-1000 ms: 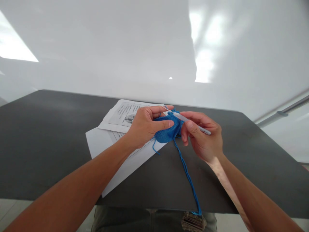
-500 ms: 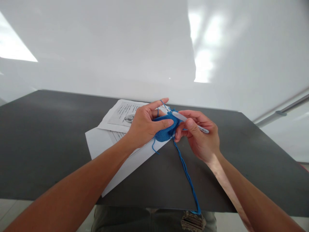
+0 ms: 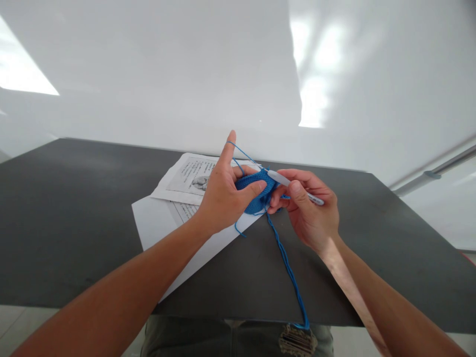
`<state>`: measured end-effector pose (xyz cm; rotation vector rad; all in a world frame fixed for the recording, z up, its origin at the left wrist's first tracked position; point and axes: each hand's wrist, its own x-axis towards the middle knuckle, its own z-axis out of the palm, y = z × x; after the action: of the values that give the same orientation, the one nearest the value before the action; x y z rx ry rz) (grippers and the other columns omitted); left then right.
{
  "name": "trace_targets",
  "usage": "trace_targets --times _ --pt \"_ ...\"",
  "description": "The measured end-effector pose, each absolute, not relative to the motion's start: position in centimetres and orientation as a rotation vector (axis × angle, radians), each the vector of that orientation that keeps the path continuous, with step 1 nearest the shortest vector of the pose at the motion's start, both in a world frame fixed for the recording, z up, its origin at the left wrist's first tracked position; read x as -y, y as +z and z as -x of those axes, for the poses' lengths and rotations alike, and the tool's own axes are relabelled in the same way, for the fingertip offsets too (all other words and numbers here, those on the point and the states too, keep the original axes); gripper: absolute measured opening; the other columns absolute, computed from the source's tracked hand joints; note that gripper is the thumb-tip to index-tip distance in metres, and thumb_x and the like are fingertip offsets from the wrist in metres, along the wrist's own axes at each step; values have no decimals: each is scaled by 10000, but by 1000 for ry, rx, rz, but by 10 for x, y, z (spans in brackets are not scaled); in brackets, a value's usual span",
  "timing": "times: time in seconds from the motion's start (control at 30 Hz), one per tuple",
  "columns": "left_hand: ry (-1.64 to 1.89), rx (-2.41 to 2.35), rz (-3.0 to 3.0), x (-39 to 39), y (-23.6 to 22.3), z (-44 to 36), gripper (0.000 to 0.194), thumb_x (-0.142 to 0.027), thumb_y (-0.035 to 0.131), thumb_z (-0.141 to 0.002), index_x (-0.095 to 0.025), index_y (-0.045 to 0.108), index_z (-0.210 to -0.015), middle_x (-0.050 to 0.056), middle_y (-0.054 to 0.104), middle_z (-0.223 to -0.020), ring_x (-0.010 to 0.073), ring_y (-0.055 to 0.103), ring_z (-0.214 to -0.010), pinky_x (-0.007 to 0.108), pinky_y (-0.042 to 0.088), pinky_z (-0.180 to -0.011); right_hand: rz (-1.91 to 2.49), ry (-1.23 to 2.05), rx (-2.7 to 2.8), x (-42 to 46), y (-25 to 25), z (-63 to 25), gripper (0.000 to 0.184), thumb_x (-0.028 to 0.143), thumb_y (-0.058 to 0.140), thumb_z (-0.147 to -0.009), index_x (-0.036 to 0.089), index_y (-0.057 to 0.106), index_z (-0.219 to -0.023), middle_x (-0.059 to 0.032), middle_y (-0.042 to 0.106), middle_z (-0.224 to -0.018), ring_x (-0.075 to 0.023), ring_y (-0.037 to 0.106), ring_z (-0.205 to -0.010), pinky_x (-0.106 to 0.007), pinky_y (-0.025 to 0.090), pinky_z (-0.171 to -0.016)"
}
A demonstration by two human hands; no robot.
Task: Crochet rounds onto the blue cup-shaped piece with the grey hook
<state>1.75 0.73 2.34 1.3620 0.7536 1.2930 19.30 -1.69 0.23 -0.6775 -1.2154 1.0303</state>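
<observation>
My left hand (image 3: 225, 196) grips a rounded blue crochet piece (image 3: 254, 206), its thumb pressed on the near face. The index finger points up with a strand of blue yarn (image 3: 244, 151) looped over it, running taut down to the top edge of the piece. Between thumb and fingers, my right hand (image 3: 310, 208) holds a crochet hook (image 3: 295, 187) with a pale grey handle. The hook's tip is at the top edge of the work, too small to make out. Twisted blue yarn (image 3: 284, 255) trails from the piece to the table's front edge. A short loose tail hangs below the piece.
Printed sheets (image 3: 184, 173) and a white paper (image 3: 148, 223) lie under and left of my hands on the dark grey table (image 3: 74, 213). A white glossy wall (image 3: 167, 74) rises behind it. A metal rail (image 3: 433, 176) runs along the right.
My left index finger has lifted from pointing right to pointing up, drawing the yarn strand out into a longer taut line. My right hand with the hook has barely moved.
</observation>
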Motion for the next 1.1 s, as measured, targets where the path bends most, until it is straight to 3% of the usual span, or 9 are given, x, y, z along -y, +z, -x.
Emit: trace_targets --times 0.4,0.63,0.83,0.9,1.1 --pt "1222 -791 -1330 -7 25 -16 1141 -204 859 -713 -195 286 -1699 -10 743 -847 134 655 -690 252 510 -654 756 837 1306 19 3 -199 226 384 831 -908 215 816 -1057 -2 720 -676 -151 692 -571 -305 626 -571" --pt "1156 -751 -1273 -11 22 -15 903 -261 895 -732 -128 543 -1552 22 743 -870 148 670 -742 266 527 -685 766 582 1352 22 3 -199 145 272 827 -910 262 844 -1053 -39 754 -965 -156 731 -650 -337 651 -603" --pt "1155 -767 -1313 -10 23 -15 716 -297 888 -742 -104 686 -1402 29 732 -863 150 658 -732 274 526 -684 747 472 1324 23 7 -197 169 205 812 -915 300 847 -1051 -25 735 -983 -138 729 -645 -329 655 -616" --pt "1174 -792 -1336 -9 24 -15 760 -295 873 -752 -112 650 -1455 15 725 -848 134 636 -705 257 503 -656 768 453 1308 22 7 -197 147 231 814 -917 291 845 -1048 -26 736 -974 -139 728 -639 -331 656 -622" --pt "1187 -843 -1401 -8 23 -14 1112 -252 868 -736 -135 311 -1692 1 728 -882 113 591 -669 240 458 -609 729 594 1348 19 5 -203 159 319 836 -907 277 842 -1061 -27 748 -912 -154 732 -621 -334 644 -601"
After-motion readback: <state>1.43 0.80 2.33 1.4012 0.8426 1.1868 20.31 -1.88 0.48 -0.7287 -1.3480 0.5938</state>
